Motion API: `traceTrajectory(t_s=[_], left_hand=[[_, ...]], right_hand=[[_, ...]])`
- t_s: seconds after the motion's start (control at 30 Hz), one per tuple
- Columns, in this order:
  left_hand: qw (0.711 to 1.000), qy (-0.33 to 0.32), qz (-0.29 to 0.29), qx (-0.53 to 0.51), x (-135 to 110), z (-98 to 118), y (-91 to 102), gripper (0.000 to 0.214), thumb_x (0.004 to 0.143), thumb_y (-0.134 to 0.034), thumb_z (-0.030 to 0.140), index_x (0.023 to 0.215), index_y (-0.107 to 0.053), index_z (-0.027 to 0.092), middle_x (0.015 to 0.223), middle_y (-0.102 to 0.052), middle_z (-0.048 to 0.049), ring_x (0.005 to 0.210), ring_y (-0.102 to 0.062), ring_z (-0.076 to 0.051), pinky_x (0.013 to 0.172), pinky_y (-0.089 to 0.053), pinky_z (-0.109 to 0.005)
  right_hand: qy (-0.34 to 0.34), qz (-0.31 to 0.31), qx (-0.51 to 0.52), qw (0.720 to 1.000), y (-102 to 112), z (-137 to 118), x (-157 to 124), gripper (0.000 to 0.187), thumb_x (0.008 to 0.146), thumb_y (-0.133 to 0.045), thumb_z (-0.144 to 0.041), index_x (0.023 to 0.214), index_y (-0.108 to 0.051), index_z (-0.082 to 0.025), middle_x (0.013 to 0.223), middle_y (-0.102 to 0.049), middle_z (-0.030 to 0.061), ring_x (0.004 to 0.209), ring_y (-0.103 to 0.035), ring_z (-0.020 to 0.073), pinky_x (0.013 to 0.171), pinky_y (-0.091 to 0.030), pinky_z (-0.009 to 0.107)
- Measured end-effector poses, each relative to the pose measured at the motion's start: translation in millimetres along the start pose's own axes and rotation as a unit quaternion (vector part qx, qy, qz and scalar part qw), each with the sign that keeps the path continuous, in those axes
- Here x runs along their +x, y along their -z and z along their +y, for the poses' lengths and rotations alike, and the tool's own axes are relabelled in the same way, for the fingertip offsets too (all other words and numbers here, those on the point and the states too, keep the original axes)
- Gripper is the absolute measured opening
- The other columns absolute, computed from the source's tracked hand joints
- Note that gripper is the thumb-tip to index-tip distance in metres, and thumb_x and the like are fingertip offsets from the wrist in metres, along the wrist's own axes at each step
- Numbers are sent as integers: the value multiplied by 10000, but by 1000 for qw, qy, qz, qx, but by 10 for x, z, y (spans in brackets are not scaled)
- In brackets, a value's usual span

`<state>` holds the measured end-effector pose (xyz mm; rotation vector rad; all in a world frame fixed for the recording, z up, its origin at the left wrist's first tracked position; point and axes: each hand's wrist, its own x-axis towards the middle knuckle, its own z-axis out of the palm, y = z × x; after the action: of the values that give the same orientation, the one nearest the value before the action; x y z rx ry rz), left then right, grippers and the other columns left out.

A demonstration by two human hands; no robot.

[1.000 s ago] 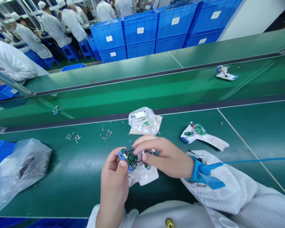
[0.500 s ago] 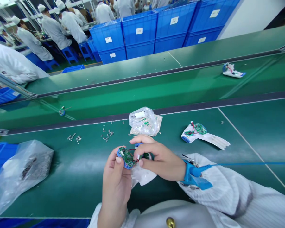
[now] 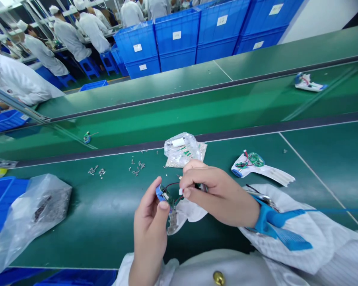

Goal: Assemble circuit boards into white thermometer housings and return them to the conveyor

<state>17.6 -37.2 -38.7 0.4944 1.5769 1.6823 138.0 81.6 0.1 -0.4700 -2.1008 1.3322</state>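
My left hand [image 3: 155, 222] is closed around a small green circuit board [image 3: 168, 195] with a blue end piece [image 3: 160, 192], tilted on edge between thumb and fingers. My right hand [image 3: 209, 190] pinches a small white wire connector [image 3: 181, 192] between thumb and forefinger. Red and black wires run from there to the board. Below the hands is a white plastic shell [image 3: 191, 211], partly hidden by my right fingers. A blue wrist strap [image 3: 274, 222] with a cord circles my right wrist.
On the bench are a clear bag of boards [image 3: 181, 150], scattered screws [image 3: 139, 169], a white housing [image 3: 264, 172] with a board, and a plastic bag [image 3: 52, 202] beside a blue bin [image 3: 6, 198]. The green conveyor [image 3: 179, 118] carries another housing [image 3: 309, 83] and a small part [image 3: 87, 137].
My left hand has tipped the board from face-up to edge-on. My right hand has drawn slightly right, widening the gap between the hands. Parts on the conveyor have moved right.
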Motion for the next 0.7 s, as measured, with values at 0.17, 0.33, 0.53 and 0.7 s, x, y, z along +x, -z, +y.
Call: traceTrajectory(t_s=[0.17,0.33,0.53,0.7], left_hand=[[993,-76,-24,86,-67,60,14,430,730,-688,445,1111,-670,246,940,-639,-60,792,-603,-187,645,-492,-265],[989,-112,-59,78,-94,86,3,379,758,-677,403,1118,-668,286,859,-606,-28,666,-547,-127,546,-443,-206],[989,-99,-75,75,-85,88,-9,344,778,-661,385,1119,-665,333,850,-596,-24,681,-550,-129,560,-440,-200],[987,-118,-80,80,-88,95,10,335,779,-661,388,1110,-669,343,833,-589,-15,648,-525,-109,533,-424,-178]], right_hand=[[8,-53,-60,997,-46,-47,45,216,767,-531,-91,565,-553,-166,519,-474,-35,621,-414,112,695,-338,269],[17,-54,-78,995,-62,-60,40,218,742,-504,-83,543,-554,-156,507,-470,-32,602,-383,108,667,-314,271],[38,-57,-105,992,-52,-86,38,229,737,-484,-85,523,-535,-151,497,-461,-29,598,-362,109,656,-290,278],[39,-65,-113,991,-52,-97,47,230,734,-471,-85,517,-514,-150,497,-445,-29,588,-343,107,643,-282,278]])
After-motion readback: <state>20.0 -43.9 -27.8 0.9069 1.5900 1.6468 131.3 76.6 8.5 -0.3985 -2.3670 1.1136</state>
